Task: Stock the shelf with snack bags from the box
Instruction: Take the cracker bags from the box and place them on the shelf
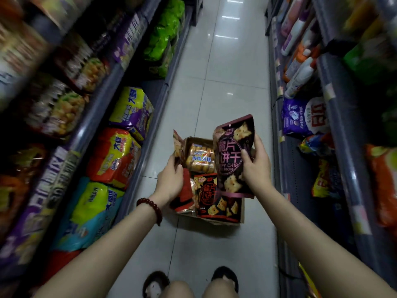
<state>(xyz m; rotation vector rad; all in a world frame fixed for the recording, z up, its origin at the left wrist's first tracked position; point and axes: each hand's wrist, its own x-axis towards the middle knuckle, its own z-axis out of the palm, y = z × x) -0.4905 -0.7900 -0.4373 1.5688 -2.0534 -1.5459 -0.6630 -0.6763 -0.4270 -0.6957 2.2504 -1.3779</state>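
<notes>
A cardboard box (pixel 214 221) sits on the aisle floor in front of me, holding several snack bags. My right hand (pixel 255 166) grips a dark purple cracker bag (pixel 233 160) upright above the box's right side. My left hand (pixel 169 181) reaches into the box's left side and grips a red and black snack bag (pixel 184 196). Another black and red cracker bag (pixel 211 196) and a clear pack of golden cakes (pixel 200 157) lie in the box.
Shelves on the left carry big noodle multipacks (pixel 116 155) in yellow, red, green and purple. The right-hand shelves (pixel 341 147) hold detergent bottles (pixel 300 76), a purple bag (pixel 300 117) and snack bags. A white tiled floor (pixel 225 82) runs ahead. My feet (pixel 191 280) stand near the bottom.
</notes>
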